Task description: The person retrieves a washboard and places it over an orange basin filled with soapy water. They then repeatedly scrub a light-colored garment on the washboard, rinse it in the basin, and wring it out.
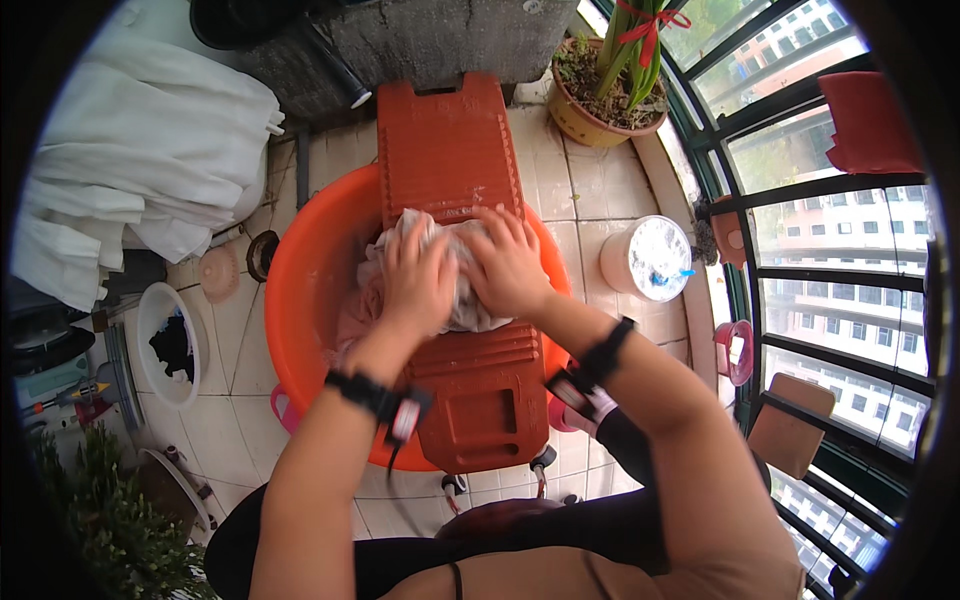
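Observation:
A bunched, wet, pale cloth (480, 309) lies across the middle of a brown-red plastic washboard (450, 150). My left hand (418, 281) grips the cloth from above, its fingers bent over the top. On the other side my right hand (510, 259) holds the same cloth, fingers spread over its far edge. The palms and the cloth's underside are hidden. The washboard spans a large orange plastic basin (300, 300). A pinkish part of the fabric (361, 307) hangs off the board's left side into the basin. Both hands are slightly blurred.
Right of the basin stands a white bucket (619, 262) holding foamy or shiny contents and a blue item. A white basin (199, 352) with dark cloth sits left. White fabric (150, 142) hangs at upper left. A potted plant (600, 112) stands by the barred window (832, 262).

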The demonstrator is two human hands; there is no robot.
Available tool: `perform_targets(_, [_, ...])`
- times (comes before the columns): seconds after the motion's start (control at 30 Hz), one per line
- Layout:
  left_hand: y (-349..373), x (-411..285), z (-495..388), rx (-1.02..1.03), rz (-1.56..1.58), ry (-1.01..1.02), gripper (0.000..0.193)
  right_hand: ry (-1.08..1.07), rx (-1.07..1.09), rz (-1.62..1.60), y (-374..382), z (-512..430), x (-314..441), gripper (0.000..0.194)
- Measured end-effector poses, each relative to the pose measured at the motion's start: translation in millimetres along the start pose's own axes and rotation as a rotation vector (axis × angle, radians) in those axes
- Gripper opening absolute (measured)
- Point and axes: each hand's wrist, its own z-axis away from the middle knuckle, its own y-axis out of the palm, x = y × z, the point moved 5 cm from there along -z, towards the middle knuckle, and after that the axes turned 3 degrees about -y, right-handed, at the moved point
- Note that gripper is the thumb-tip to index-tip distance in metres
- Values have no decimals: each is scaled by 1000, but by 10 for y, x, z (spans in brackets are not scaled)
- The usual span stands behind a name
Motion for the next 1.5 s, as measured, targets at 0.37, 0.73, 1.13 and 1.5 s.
perform_targets(0.37, [308, 422, -452, -100, -362, -136, 49, 48, -221, 157, 255, -545, -207, 30])
perform_targets(0.73, [485, 496, -271, -104, -278, -137, 34, -55, 23, 91, 471, -533, -293, 17])
perform_targets(1.13, [217, -82, 230, -144, -420, 65, 41, -318, 143, 38, 169, -113, 36, 34])
perform_targets(1.5, [129, -98, 744, 52, -22, 115, 53, -304, 242, -63, -69, 593, 28, 57])
